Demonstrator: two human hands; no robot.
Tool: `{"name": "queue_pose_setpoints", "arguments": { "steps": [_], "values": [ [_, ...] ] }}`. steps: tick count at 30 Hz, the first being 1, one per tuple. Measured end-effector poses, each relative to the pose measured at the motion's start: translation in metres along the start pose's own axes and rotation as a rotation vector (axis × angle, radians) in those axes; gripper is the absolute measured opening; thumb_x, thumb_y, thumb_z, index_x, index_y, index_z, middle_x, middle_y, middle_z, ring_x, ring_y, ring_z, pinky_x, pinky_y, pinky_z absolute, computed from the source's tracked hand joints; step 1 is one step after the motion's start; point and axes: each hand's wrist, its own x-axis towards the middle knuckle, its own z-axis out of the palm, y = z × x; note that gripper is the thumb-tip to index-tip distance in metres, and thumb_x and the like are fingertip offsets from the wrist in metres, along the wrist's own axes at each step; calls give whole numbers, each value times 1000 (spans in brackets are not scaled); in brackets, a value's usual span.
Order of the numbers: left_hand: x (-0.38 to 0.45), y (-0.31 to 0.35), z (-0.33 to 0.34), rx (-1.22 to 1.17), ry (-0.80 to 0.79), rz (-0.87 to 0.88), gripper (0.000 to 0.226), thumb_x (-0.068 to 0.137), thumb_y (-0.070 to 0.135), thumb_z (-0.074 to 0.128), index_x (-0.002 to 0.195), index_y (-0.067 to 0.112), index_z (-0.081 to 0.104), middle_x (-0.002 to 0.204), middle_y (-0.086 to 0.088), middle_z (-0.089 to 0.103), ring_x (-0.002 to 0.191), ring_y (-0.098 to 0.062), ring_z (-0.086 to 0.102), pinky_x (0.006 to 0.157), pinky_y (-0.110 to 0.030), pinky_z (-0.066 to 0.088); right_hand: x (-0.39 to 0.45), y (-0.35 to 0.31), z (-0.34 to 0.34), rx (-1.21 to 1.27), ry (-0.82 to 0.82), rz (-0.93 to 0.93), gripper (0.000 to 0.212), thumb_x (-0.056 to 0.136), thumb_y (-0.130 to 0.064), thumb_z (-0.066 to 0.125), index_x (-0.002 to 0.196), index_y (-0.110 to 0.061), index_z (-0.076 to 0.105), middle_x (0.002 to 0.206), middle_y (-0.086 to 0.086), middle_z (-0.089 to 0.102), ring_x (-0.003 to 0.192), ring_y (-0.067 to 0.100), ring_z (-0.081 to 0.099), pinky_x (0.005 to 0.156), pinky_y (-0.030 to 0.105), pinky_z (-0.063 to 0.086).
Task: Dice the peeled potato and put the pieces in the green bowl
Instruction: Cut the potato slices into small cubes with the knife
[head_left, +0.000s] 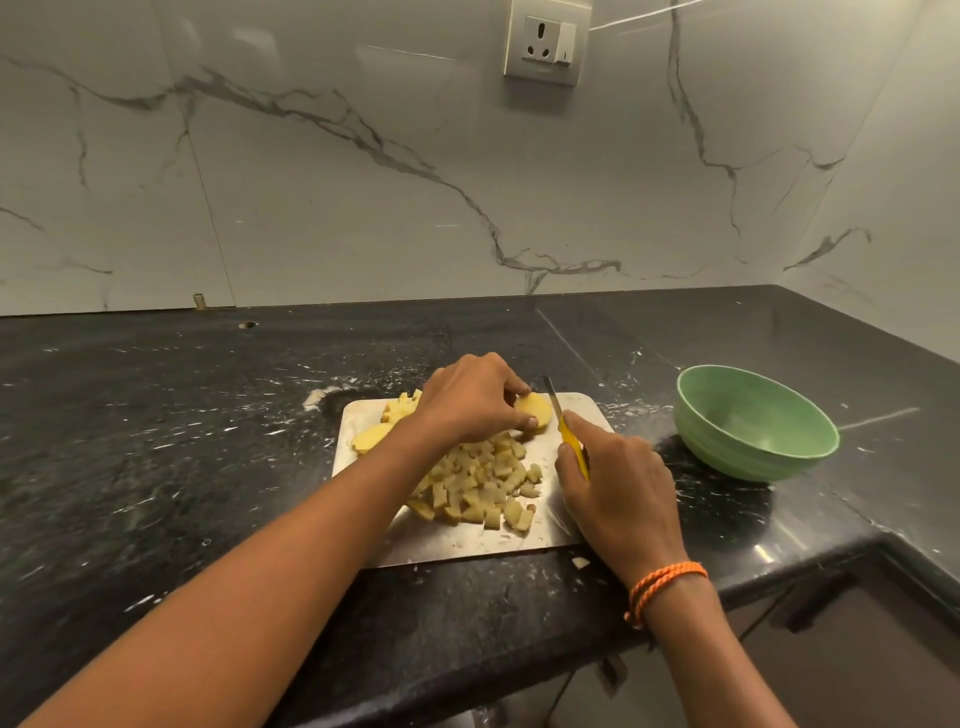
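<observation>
A steel cutting board lies on the black counter. My left hand pinches a yellow potato slice at the board's far side. My right hand grips a yellow-handled knife, its blade pointing away just right of the slice. A pile of diced potato pieces covers the board's middle and near part. More uncut slices lie at the board's far left, partly hidden by my left wrist. The green bowl stands to the right of the board with nothing visible in it.
The black stone counter runs to a marble wall at the back and right. Its front edge steps back at the right near the bowl. A small potato scrap lies just off the board's near edge. A wall socket sits high up.
</observation>
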Motion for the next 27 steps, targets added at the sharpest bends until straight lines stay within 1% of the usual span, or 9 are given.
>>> {"name": "queue_pose_setpoints", "arguments": {
  "steps": [3,7,10,12,19,22,24,25,27],
  "values": [
    [0,2,1,48,6,6,52,88,55,80,134,30,73,126,7,76,101,-14,65,74,-31,47,0,-1,-1,13,-17,-13,32,97,-30,53,128,-26,62,78,4,70,69,25,63,57,38,49],
    [3,0,4,102,-14,-9,48,86,61,78,120,28,80,114,8,77,95,-15,68,73,-32,55,1,0,0,36,-87,-14,44,98,-31,52,142,-26,56,99,8,74,87,30,67,70,41,52],
    [4,1,5,142,1,-24,48,86,63,77,116,26,81,108,8,77,88,-13,68,66,-29,53,5,1,-1,60,-136,2,39,98,-29,52,136,-22,60,103,8,74,90,28,66,74,41,53],
    [4,3,6,168,22,-34,47,86,63,77,113,25,80,104,7,78,87,-14,68,67,-30,54,5,-1,-2,63,-142,4,36,98,-29,52,131,-19,63,103,7,73,89,27,65,75,41,54],
    [3,3,6,179,26,-33,46,87,63,76,112,24,81,105,6,79,87,-14,69,65,-29,53,-34,3,-16,126,-101,19,46,95,-33,58,141,-30,57,77,0,68,77,24,64,68,41,52],
    [1,4,3,148,33,-43,48,87,62,77,115,24,82,100,6,79,79,-11,66,67,-30,58,-47,1,-20,163,-67,38,43,95,-32,62,138,-30,61,60,-15,45,60,10,47,58,33,43],
    [1,4,0,122,27,-47,48,85,62,79,117,26,82,99,7,80,76,-10,64,67,-30,58,-46,0,-20,177,1,57,43,93,-28,65,136,-28,63,55,-18,33,53,4,37,53,27,34],
    [1,4,-1,104,21,-51,48,85,61,80,118,26,82,100,7,80,75,-10,63,65,-30,57,-42,-2,-19,181,28,65,43,92,-25,66,136,-27,64,53,-17,32,50,3,36,52,26,32],
    [1,3,-4,73,16,-63,47,85,57,81,122,26,80,103,7,80,74,-8,61,62,-29,52,-31,-6,-18,184,47,61,44,92,-22,66,136,-24,63,52,-11,43,49,8,41,52,28,37]
  ]
}}
